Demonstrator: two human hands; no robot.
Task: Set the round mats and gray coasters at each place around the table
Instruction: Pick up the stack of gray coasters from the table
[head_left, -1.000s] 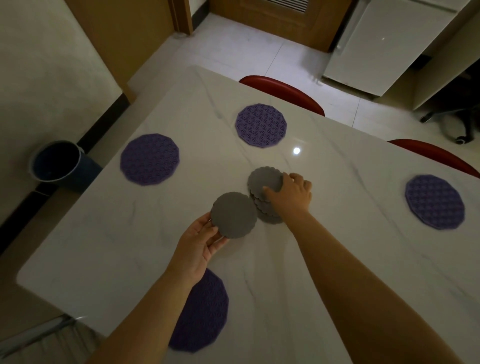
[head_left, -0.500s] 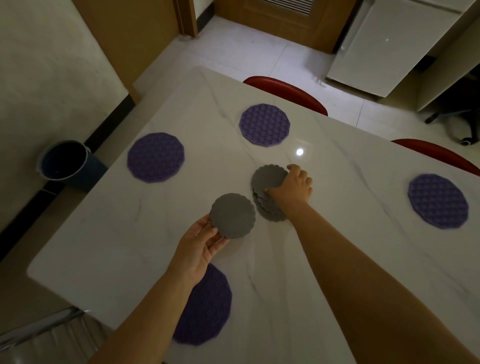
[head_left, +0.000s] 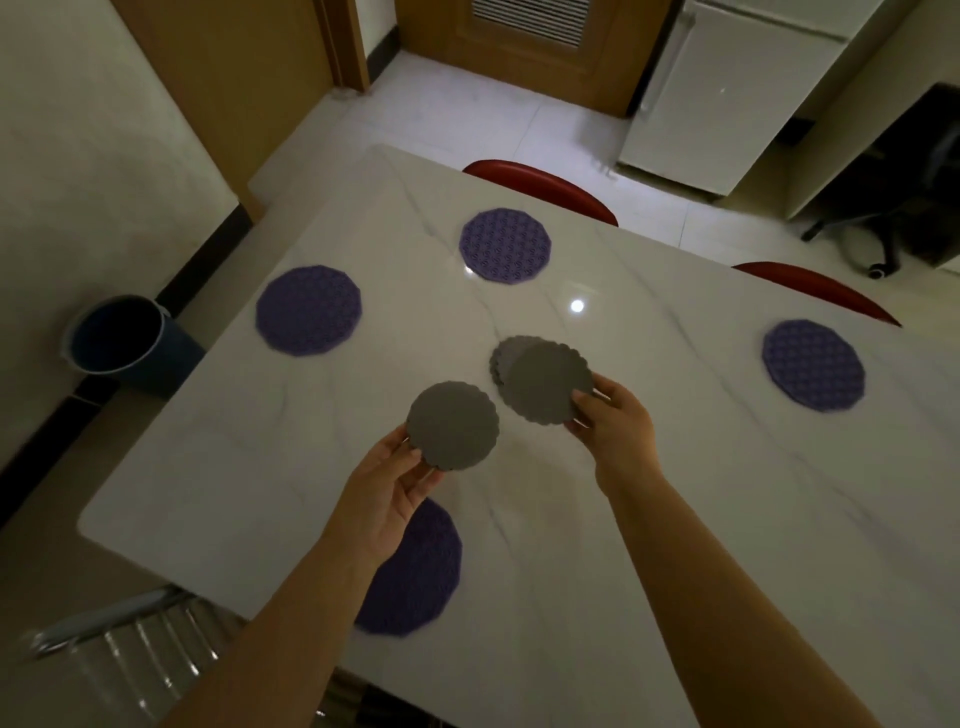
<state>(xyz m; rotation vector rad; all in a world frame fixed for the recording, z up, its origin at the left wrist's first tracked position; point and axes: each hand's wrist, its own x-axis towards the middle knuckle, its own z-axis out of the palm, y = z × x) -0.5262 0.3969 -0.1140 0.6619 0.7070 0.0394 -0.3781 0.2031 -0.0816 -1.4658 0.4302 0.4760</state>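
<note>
The right hand (head_left: 615, 423) now pinches a gray coaster (head_left: 545, 382) by its near edge, thumb on top and fingers beneath, lifted off the pile. Half a second ago those fingers lay curled over the top of the stack (head_left: 505, 353), which now shows just beyond the fingertips, partly hidden behind the raised coaster. The left hand (head_left: 384, 488) still pinches a second coaster (head_left: 452, 425) at its near rim, thumb above and fingers below, just left of the other coaster, their edges close but apart. Under the left wrist lies a near purple mat (head_left: 421, 566) on the marble table (head_left: 571, 545). Farther out sit a left mat (head_left: 308, 310), a far mat (head_left: 505, 245) beyond the stack, and a right mat (head_left: 813, 364) past the right hand.
</note>
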